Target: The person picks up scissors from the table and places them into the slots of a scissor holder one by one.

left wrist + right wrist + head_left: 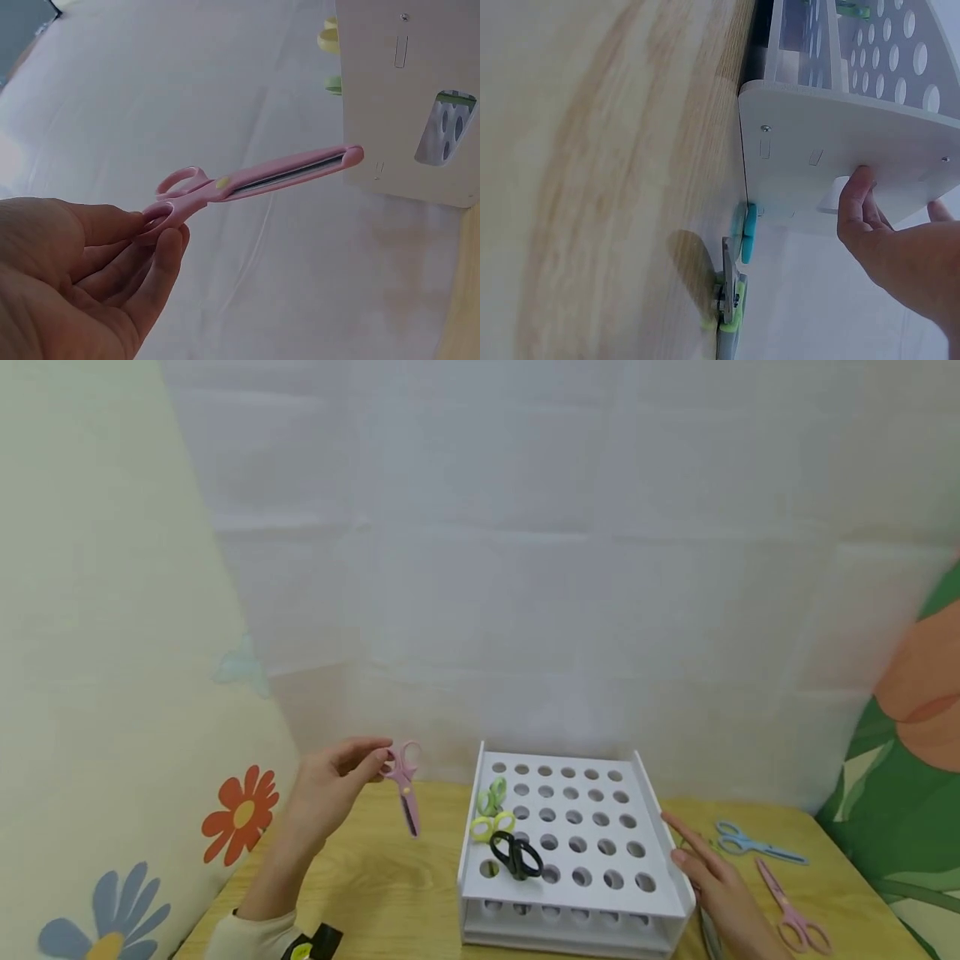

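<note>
My left hand (330, 789) pinches a pair of pink scissors (406, 789) by one finger loop, held up left of a white rack with round holes (592, 893). In the left wrist view the scissors' blades (292, 174) are together and point toward the rack's side panel. My right hand (716, 877) touches the rack's right side panel, its fingers (855, 196) by the oval cutout. Black-handled scissors (516, 857), yellow-handled scissors (492, 827) and green-handled scissors (492, 797) stand in the left column of holes with their handles up.
On the wooden table (375, 893), right of the rack, lie blue scissors (759, 843) and another pink pair (791, 910). A grey-green cutting tool (730, 304) lies close by the rack's right side. A white sheet (525, 568) hangs behind, with flower-patterned walls at both sides.
</note>
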`<state>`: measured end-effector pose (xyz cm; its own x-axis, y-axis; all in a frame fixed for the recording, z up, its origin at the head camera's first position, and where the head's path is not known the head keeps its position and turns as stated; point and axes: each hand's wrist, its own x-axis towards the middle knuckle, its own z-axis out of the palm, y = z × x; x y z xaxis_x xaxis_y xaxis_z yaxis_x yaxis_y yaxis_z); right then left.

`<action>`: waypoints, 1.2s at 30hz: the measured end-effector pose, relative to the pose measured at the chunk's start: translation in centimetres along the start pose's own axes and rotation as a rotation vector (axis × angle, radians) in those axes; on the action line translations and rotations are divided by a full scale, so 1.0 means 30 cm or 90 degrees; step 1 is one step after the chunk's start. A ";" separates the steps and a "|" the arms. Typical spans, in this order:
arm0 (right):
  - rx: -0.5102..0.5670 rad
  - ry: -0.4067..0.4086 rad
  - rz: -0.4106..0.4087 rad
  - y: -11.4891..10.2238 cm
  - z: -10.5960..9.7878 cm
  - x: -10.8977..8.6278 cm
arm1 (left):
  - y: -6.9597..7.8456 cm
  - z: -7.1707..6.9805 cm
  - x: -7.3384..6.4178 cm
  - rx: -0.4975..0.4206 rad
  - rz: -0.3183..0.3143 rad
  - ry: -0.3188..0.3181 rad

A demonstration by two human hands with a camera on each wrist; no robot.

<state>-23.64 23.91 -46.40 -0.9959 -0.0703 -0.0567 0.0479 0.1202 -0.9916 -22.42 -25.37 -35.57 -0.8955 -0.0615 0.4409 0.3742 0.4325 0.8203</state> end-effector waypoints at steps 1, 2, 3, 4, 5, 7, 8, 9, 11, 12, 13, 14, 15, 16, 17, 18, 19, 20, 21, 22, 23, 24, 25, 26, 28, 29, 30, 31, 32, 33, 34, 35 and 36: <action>-0.001 0.002 -0.004 0.003 0.001 -0.004 | -0.002 0.002 0.001 -0.023 -0.002 -0.004; -0.001 0.002 -0.012 0.005 0.002 -0.007 | -0.003 0.004 0.001 -0.046 -0.004 -0.007; -0.002 0.001 -0.021 0.006 0.003 -0.010 | -0.003 0.005 0.001 -0.066 -0.007 -0.008; -0.001 0.000 -0.029 0.006 0.004 -0.011 | -0.002 0.006 0.000 -0.084 -0.009 -0.008; -0.001 -0.001 -0.034 0.004 0.006 -0.011 | -0.001 0.007 -0.002 -0.101 -0.010 -0.008; 0.001 -0.003 -0.039 0.002 0.006 -0.011 | 0.005 0.013 -0.002 -0.137 -0.011 -0.004; 0.001 -0.005 -0.036 0.001 0.004 -0.012 | 0.009 0.018 -0.002 -0.157 -0.008 -0.002; 0.001 -0.006 -0.030 0.000 0.002 -0.012 | 0.012 0.025 -0.002 -0.178 -0.007 0.000; 0.001 -0.007 -0.022 0.000 -0.001 -0.013 | 0.019 0.041 -0.003 -0.214 -0.002 0.005; -0.001 -0.007 -0.019 0.000 -0.002 -0.013 | 0.022 0.051 -0.005 -0.227 0.000 0.006; -0.004 -0.008 -0.020 0.001 -0.004 -0.013 | 0.024 0.061 -0.006 -0.237 0.002 0.005; -0.007 -0.006 -0.014 0.001 -0.006 -0.013 | 0.026 0.071 -0.007 -0.245 0.004 0.006; -0.012 -0.002 -0.009 0.001 -0.006 -0.013 | 0.029 0.081 -0.008 -0.250 0.004 0.007; -0.015 -0.001 -0.004 0.000 -0.007 -0.012 | 0.031 0.091 -0.008 -0.253 0.005 0.007; -0.019 0.000 0.002 0.000 -0.007 -0.011 | 0.033 0.101 -0.007 -0.256 0.005 0.008; -0.022 0.000 0.006 -0.001 -0.007 -0.010 | 0.035 0.110 -0.006 -0.257 0.005 0.008; -0.025 -0.001 0.013 -0.002 -0.006 -0.010 | 0.038 0.120 -0.004 -0.262 0.006 0.007; -0.025 -0.002 0.024 -0.004 -0.004 -0.009 | 0.041 0.129 -0.003 -0.267 0.007 0.006; -0.024 -0.004 0.027 -0.004 -0.002 -0.010 | 0.044 0.137 -0.002 -0.269 0.007 0.002; -0.023 -0.006 0.027 -0.005 -0.002 -0.010 | 0.047 0.149 0.000 -0.273 0.009 -0.002; -0.021 -0.005 0.029 -0.006 0.000 -0.010 | 0.050 0.160 0.002 -0.276 0.010 -0.005; -0.017 -0.006 0.027 -0.006 0.001 -0.010 | 0.054 0.171 0.004 -0.280 0.013 -0.010; -0.012 -0.005 0.026 -0.006 0.002 -0.010 | 0.057 0.182 0.005 -0.284 0.014 -0.015; -0.008 -0.005 0.024 -0.006 0.004 -0.009 | 0.060 0.192 0.007 -0.287 0.014 -0.018; 0.001 -0.005 0.017 -0.005 0.007 -0.006 | 0.065 0.212 0.014 -0.290 0.014 -0.024; 0.007 -0.006 0.014 -0.004 0.009 -0.004 | 0.069 0.221 0.017 -0.292 0.014 -0.026; 0.010 -0.009 0.008 -0.003 0.009 -0.003 | 0.072 0.230 0.021 -0.291 0.015 -0.028; 0.011 -0.008 0.007 -0.003 0.009 -0.001 | 0.075 0.239 0.025 -0.290 0.015 -0.030; 0.010 -0.008 0.005 -0.002 0.008 0.000 | 0.080 0.248 0.029 -0.284 0.019 -0.033; 0.012 -0.008 0.002 -0.002 0.007 0.001 | 0.084 0.257 0.033 -0.280 0.023 -0.036; 0.012 -0.008 0.000 -0.002 0.006 0.000 | 0.088 0.266 0.036 -0.278 0.029 -0.039; 0.012 -0.009 -0.001 -0.001 0.004 0.000 | 0.093 0.275 0.038 -0.269 0.036 -0.042; 0.011 -0.009 -0.002 -0.001 0.003 0.000 | 0.096 0.283 0.039 -0.258 0.045 -0.044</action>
<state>-23.63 23.84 -46.39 -0.9949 -0.0840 -0.0550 0.0461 0.1035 -0.9936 -24.44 -16.55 -35.77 -0.8728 0.0223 0.4876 0.4881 0.0429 0.8717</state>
